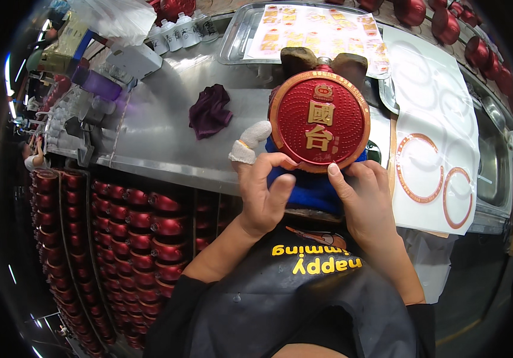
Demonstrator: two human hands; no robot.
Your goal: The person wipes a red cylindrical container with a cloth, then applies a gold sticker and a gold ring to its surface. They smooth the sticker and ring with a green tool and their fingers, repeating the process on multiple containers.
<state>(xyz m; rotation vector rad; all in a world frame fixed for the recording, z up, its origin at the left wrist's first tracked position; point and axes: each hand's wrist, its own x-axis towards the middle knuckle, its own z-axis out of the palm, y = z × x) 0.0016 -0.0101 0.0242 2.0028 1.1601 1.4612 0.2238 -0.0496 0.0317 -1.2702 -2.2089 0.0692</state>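
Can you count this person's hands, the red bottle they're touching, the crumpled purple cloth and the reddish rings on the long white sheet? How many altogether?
Hands (left hand, right hand): 2
Red bottle: 1
Purple cloth: 1
Reddish rings (left one, right one): 2
Total: 6

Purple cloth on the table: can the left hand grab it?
Probably yes: nothing seems to stand between the left hand and the purple cloth on the metal table. It would just have to leave the red bottle it seems to touch.
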